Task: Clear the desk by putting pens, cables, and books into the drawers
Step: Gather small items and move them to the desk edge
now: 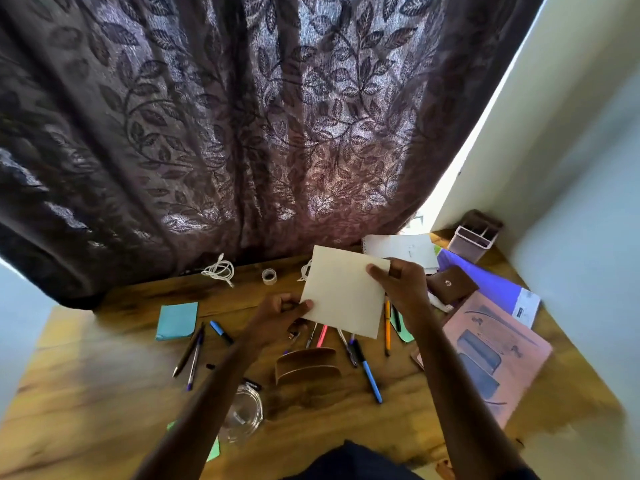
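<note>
Curtain (242, 133) cloth, one dark leaf-patterned sheet, hangs behind one wooden desk (86, 393). At the desk's right lie one pink book (495, 355) and, behind it, one purple folder (485, 282), with one spiral notepad (401, 249) at the back. One cream booklet (343, 292) is held tilted above the middle of the desk, clear of the surface. The left hand (280, 313) pinches its lower left corner, thumb on the front face and curled fingers behind. The right hand (401, 289) grips its upper right corner, thumb tip on the front face and the other fingers wrapped behind the edge. One blue sticky-note pad (176, 321) lies at the left. One brown wooden organizer (306, 365) and one glass jar (242, 417) sit in front, the jar partly behind the left forearm. One compartmented pen holder (476, 235) stands in the far right corner, and one brown wallet (450, 284) lies just beside the right hand. One coiled white cable (219, 270) lies by the curtain; a second white cable (304, 270) peeks out behind the booklet's left edge. At least nine pens (370, 379) are scattered: three at the left, the others under and below the booklet, some partly hidden. One tape roll (269, 276) sits between the two cables.
</note>
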The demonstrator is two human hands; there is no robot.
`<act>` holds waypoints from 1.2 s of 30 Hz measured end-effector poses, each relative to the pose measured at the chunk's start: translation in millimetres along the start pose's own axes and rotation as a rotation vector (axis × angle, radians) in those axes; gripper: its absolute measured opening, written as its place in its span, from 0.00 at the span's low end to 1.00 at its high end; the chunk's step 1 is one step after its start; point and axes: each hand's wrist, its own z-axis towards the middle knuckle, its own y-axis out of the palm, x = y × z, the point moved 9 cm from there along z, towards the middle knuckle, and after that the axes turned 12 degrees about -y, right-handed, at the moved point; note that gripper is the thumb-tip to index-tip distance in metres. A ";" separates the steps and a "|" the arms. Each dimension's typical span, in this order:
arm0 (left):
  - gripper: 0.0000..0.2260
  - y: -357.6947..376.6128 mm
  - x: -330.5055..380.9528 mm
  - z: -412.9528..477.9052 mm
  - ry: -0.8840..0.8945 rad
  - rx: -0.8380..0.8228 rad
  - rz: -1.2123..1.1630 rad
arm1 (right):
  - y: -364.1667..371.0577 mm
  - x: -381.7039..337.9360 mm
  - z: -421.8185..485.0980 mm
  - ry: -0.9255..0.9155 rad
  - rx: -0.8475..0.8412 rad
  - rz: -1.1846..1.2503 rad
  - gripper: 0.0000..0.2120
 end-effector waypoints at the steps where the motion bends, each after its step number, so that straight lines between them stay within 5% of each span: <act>1: 0.09 -2.8 -1.8 1.1 -0.007 0.001 -0.008 | -1.2 -1.7 1.3 -0.016 0.015 -0.025 0.13; 12: 0.07 -16.9 -12.2 3.6 -0.063 0.031 -0.091 | 10.8 -1.0 10.7 -0.032 -0.056 -0.213 0.12; 20: 0.05 -19.0 -13.0 -7.5 -0.070 0.160 -0.013 | 38.2 -28.2 -8.4 -0.203 -0.037 -0.515 0.09; 36: 0.06 -6.3 -13.3 -37.2 -0.108 0.162 -0.198 | 95.4 -46.8 -72.1 -0.403 -0.259 -0.304 0.07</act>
